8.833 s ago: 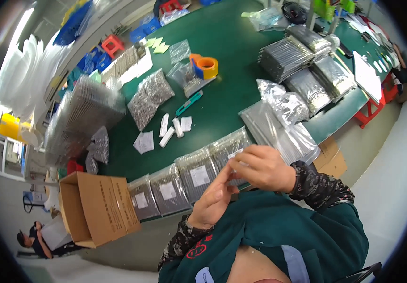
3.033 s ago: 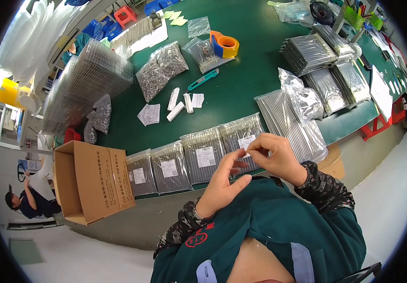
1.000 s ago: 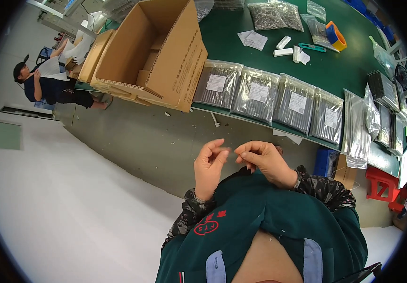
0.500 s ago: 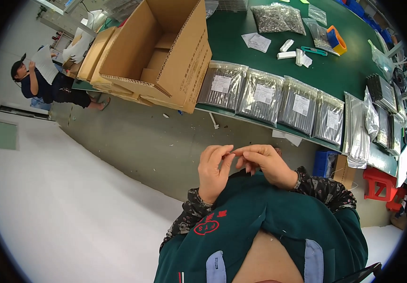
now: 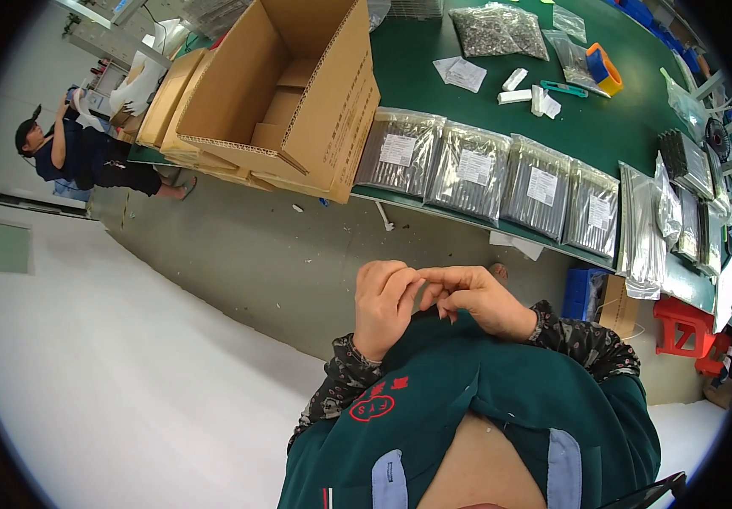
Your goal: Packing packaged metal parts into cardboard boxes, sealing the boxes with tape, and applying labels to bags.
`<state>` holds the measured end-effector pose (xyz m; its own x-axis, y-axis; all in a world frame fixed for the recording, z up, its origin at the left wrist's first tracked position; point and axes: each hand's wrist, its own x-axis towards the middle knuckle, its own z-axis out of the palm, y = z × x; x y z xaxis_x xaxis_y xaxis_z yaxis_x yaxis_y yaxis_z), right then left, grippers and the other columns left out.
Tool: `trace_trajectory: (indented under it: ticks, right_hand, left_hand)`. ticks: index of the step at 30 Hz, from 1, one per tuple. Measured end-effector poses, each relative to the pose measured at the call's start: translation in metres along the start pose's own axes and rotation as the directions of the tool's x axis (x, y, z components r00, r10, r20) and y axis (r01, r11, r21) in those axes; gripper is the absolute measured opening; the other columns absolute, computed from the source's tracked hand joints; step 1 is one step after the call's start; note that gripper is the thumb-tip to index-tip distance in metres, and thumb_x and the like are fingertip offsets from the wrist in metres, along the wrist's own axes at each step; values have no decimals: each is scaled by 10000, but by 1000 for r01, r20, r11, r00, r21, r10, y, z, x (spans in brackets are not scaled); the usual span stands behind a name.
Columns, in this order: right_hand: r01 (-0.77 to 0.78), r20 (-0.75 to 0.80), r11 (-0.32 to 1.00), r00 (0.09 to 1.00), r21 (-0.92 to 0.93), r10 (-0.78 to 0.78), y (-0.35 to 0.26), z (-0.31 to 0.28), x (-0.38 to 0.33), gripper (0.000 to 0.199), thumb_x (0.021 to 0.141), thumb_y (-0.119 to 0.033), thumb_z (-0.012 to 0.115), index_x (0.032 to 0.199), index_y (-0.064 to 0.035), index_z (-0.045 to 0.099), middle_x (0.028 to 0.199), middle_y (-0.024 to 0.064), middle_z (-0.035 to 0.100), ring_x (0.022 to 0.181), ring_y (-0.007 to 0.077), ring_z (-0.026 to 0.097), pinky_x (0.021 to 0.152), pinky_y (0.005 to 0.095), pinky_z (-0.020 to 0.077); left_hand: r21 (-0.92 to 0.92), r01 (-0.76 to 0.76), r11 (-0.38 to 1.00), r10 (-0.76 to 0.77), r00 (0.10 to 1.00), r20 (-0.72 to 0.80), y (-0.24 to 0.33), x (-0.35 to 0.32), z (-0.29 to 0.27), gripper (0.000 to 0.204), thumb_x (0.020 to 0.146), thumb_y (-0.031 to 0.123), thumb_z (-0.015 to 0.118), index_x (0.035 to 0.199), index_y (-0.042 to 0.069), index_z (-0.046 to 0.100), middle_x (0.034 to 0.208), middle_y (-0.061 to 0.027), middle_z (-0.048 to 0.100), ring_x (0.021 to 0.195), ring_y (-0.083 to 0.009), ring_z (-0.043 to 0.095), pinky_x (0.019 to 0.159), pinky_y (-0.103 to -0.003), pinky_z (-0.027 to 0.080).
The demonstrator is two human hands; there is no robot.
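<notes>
My left hand (image 5: 382, 310) and my right hand (image 5: 491, 300) meet in front of my body, in the air short of the table edge. Their fingertips touch at the middle. The left fingers are bent in against the thumb. On the right, the forefinger stretches to the left fingertips while the others curl under. Anything pinched between them is too small or hidden to make out. Beyond the hands, clear bags of dark strips with white labels line the table's edge, among them a labelled bag (image 5: 473, 175) and another bag (image 5: 536, 188).
An open cardboard box (image 5: 332, 127) stands on the left of the green table (image 5: 434, 89). Farther back lie a bag of small metal parts (image 5: 499, 32), a teal cutter (image 5: 564, 89) and an orange tape roll (image 5: 606, 71). A red stool (image 5: 681, 327) is at right; a person (image 5: 77, 148) is far left.
My fingers have shifted slightly, with the right forefinger now straighter against the left fingertips. At far left, the person's head and the white sheet in their hands have moved.
</notes>
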<state>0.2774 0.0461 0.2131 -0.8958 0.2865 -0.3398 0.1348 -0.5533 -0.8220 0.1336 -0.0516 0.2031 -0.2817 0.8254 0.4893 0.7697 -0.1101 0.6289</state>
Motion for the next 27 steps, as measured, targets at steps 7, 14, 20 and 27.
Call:
trace_trajectory:
  ticks: [7, 14, 20, 27]
  right_hand:
    - [-1, 11, 999, 1000, 53, 0, -5, 1, -5, 509, 735, 33, 412, 1241, -14, 445, 870, 65, 602, 651, 74, 497, 582, 191, 425]
    - [-10, 9, 992, 1000, 124, 9, -2, -4, -8, 497, 747, 14, 426, 1243, -2, 434, 866, 67, 602, 657, 70, 501, 589, 183, 420]
    - [-10, 14, 995, 1000, 102, 8, 1, -5, -8, 524, 744, 5, 436, 1267, -2, 401, 876, 63, 595, 673, 71, 504, 596, 184, 424]
    - [-25, 103, 999, 994, 39, 20, -6, -3, -10, 593, 744, -13, 451, 1321, -15, 314, 899, 66, 586, 678, 72, 503, 607, 192, 427]
  left_hand:
    - [-27, -14, 1000, 14, 1000, 13, -3, -1, 3, 112, 717, -7, 617, 791, 43, 548, 819, -66, 555, 767, -251, 514, 677, -330, 422]
    - [-40, 189, 981, -190, 981, -47, -5, -4, 3, 93, 738, 41, 614, 819, 42, 568, 804, -58, 579, 731, -232, 546, 730, -338, 410]
    - [187, -190, 964, 189, 982, 22, 4, 6, 4, 113, 718, 34, 626, 824, 39, 591, 764, -48, 572, 686, -210, 543, 743, -359, 434]
    - [299, -285, 911, 271, 959, 86, -5, 6, 4, 116, 720, 46, 595, 831, 39, 563, 737, -30, 531, 656, -169, 528, 779, -352, 419]
